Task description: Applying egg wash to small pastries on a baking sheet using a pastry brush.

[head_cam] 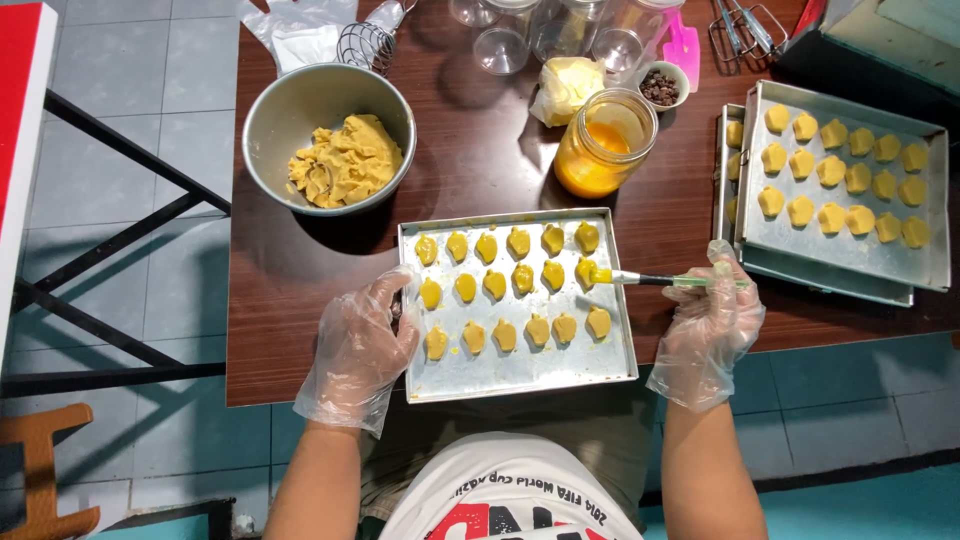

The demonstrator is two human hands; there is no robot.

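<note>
A metal baking tray (520, 380) lies on the brown table in front of me with several small yellow dough pieces (505, 334) in rows. My left hand (362, 345), in a clear plastic glove, rests on the tray's left edge. My right hand (712, 325), also gloved, grips a pastry brush (650, 280). The brush's yellow-coated tip touches a dough piece (587, 270) at the right end of the middle row.
A glass jar of yellow glaze (603, 143) stands behind the tray. A steel bowl of dough (330, 135) sits at the back left. Stacked trays with more dough pieces (845, 185) lie to the right. Clear cups, a small dish and whisks crowd the far edge.
</note>
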